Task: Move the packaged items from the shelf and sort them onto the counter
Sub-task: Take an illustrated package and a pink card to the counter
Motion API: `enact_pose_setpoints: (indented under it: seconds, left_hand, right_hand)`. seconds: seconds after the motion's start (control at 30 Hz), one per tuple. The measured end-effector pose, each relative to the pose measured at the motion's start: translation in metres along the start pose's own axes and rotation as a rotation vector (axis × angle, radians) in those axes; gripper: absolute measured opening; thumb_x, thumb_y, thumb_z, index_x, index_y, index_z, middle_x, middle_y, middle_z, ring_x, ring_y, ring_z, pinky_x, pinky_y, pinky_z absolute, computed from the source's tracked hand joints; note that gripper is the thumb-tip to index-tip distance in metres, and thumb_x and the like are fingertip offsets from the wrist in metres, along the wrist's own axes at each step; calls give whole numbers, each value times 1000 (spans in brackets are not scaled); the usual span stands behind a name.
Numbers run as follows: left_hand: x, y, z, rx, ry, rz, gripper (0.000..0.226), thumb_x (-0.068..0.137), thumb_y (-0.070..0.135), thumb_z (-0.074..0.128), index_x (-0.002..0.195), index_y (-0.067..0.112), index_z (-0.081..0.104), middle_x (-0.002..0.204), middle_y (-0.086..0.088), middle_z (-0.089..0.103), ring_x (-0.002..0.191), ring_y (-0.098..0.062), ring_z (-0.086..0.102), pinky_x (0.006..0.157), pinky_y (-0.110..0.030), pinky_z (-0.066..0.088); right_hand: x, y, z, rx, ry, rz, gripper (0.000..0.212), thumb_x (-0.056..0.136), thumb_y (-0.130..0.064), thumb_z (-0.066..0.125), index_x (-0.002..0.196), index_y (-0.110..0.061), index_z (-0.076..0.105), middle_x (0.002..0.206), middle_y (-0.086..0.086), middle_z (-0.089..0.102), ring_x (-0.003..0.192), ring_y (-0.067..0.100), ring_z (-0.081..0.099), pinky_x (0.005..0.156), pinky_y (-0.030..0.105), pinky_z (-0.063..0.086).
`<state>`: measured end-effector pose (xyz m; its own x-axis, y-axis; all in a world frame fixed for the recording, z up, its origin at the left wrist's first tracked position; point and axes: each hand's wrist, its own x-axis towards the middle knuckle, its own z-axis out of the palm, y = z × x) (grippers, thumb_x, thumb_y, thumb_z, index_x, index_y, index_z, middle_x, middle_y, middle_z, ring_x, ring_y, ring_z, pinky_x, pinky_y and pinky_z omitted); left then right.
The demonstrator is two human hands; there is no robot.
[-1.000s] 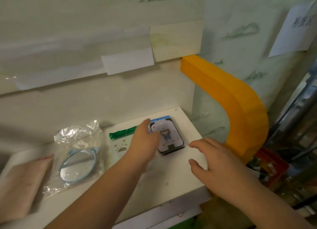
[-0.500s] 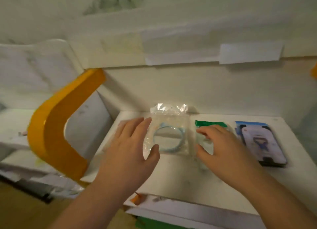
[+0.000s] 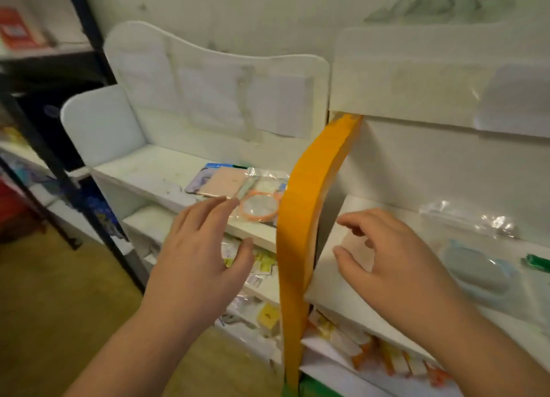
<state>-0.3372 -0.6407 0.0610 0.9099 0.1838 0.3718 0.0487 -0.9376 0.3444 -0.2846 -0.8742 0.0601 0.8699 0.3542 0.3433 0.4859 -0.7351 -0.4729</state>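
A: What's seen on the left shelf (image 3: 143,173)?
B: A few packaged items are piled near an orange divider (image 3: 300,218): a pink flat pack (image 3: 221,185) and a clear bag with an orange ring (image 3: 259,210). The left hand (image 3: 199,265) is held open just in front of them, nothing gripped.

A: And right of the divider?
B: The right hand (image 3: 395,262) is spread, empty, over the white counter (image 3: 327,280), above a pinkish packet (image 3: 358,249). A bagged blue item (image 3: 476,271), quite blurry, is laid further right.
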Motion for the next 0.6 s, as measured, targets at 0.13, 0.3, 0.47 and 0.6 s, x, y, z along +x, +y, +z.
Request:
enact_pose_setpoints:
  seconds: [0.13, 0.3, 0.47, 0.6]
  left_hand:
    - [8, -84, -17, 3, -20, -57, 65, 91, 49, 52, 151, 34, 31, 151, 17, 34, 141, -4, 22, 115, -30, 26]
    - [20, -162, -29, -1, -56, -82, 64, 92, 49, 52, 151, 33, 32, 150, 17, 34, 141, -4, 23, 115, -30, 27]
    - [38, -210, -26, -43, -83, -99, 63, 93, 48, 51, 151, 36, 29, 150, 19, 33, 139, -1, 22, 114, -29, 28]
    - [62, -239, -16, -67, -90, -104, 62, 93, 47, 51, 150, 36, 29, 149, 20, 33, 137, 0, 22, 113, -27, 29]
  right_hand:
    - [29, -68, 46, 18, 39, -62, 36, 87, -38, 61, 123, -36, 58, 107, -23, 51, 96, -2, 50, 88, 26, 48]
    - [63, -129, 95, -5, 56, -118, 38, 89, -40, 59, 126, -40, 53, 113, -27, 50, 100, -6, 47, 84, 15, 44]
    - [110, -145, 145, -54, -37, -79, 41, 91, -46, 55, 131, -43, 48, 123, -25, 50, 115, 0, 48, 94, 23, 45]
    - [146, -142, 189, -117, -77, -24, 42, 91, -47, 53, 132, -38, 51, 125, -19, 53, 115, 3, 47, 86, 21, 36]
